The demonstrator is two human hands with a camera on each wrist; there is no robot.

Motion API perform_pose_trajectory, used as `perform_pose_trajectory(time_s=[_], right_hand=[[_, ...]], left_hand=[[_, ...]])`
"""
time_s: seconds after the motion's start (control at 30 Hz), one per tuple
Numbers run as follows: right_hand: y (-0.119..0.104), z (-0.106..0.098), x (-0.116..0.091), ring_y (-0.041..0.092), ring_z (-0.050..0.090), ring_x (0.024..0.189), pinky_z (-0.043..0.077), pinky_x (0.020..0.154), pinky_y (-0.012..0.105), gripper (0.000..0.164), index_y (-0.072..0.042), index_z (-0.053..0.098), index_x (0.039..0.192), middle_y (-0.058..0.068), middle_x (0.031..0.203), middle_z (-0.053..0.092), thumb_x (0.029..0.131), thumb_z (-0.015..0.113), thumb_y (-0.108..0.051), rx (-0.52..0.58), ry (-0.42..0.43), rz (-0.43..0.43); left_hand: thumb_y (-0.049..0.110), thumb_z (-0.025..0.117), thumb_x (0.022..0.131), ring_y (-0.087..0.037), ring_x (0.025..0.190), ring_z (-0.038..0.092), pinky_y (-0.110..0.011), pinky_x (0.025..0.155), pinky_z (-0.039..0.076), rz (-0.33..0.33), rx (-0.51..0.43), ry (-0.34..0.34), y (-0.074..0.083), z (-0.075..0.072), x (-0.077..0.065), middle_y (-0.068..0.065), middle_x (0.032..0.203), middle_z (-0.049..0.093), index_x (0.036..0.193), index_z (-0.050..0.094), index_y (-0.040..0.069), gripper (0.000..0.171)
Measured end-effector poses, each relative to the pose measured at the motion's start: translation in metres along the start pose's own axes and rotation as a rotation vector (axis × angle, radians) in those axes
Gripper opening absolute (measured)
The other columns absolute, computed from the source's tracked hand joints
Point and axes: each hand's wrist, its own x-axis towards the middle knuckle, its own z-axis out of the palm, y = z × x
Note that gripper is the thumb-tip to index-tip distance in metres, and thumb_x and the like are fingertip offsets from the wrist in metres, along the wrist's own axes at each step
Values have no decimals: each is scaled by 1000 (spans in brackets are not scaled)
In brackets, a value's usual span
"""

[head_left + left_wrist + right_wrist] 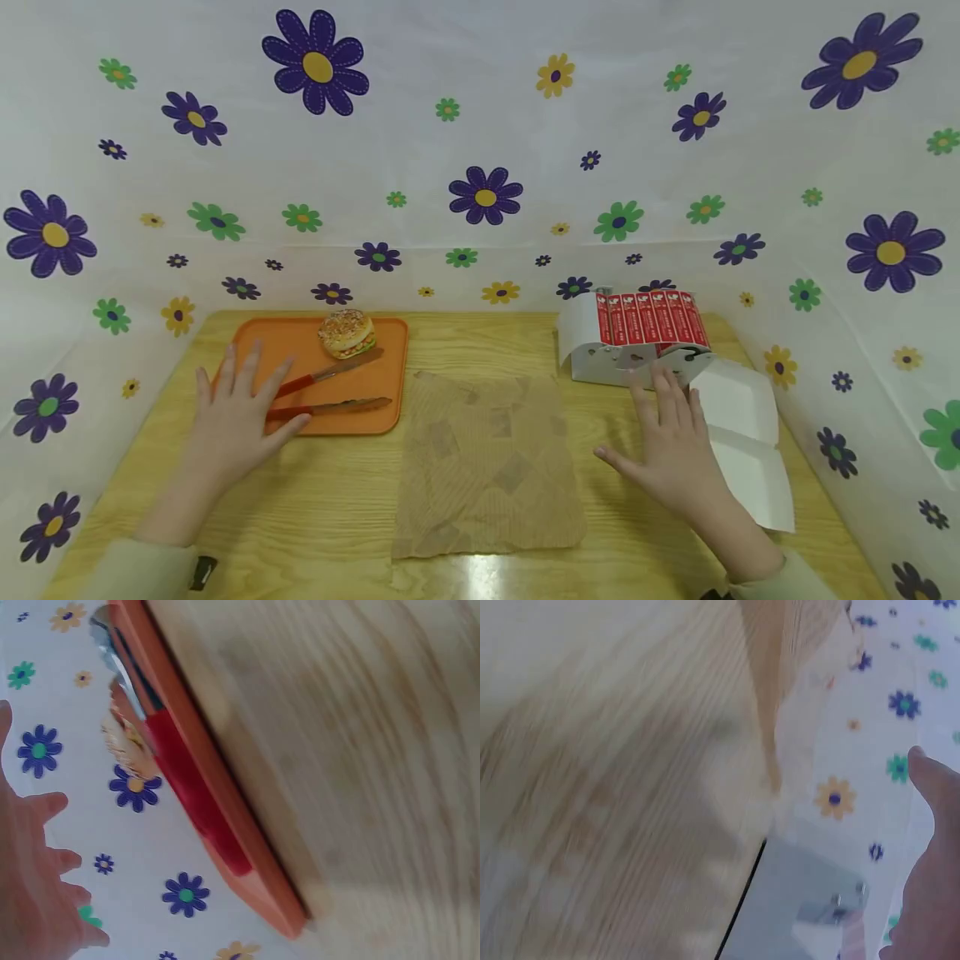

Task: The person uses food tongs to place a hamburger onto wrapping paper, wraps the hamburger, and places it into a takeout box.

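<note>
My left hand (234, 417), fingers spread, hovers over the left part of an orange tray (397, 367) and holds nothing. On the tray lie red-handled metal tongs (352, 407), their handle ends partly hidden by that hand. A burger (347, 333) with a seeded bun sits at the tray's back right. My right hand (675, 462) is also spread and holds nothing, just in front of a white holder (607, 365) with several red packets (637, 319). Beside it lies an unfolded white takeaway box (757, 479). The left wrist view shows the tongs' red handle (195, 787) along the tray rim.
A wrinkled sheet of brown paper (487, 467) lies flat on the wooden table (322, 517) between the hands. A white flower-patterned cloth (480, 125) walls in the back and both sides.
</note>
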Motion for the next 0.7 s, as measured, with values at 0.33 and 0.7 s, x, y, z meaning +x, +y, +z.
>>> perform_pose_trajectory(time_s=[0.33,0.7], right_hand=[[-49,24,10,48,20,162,21,131,69,115,-8,21,169,28,175,16,86,75,-66,-56,-80,-148],[-78,58,4,46,23,162,25,131,63,109,-6,31,167,27,173,24,87,73,-69,-13,-181,-342]], left_hand=[[65,61,99,-56,161,8,-79,128,1,19,10,-26,-21,14,4,-34,172,20,167,34,15,88],[64,65,97,-59,155,21,-79,125,17,33,24,-147,-37,28,11,-36,169,25,164,37,10,90]])
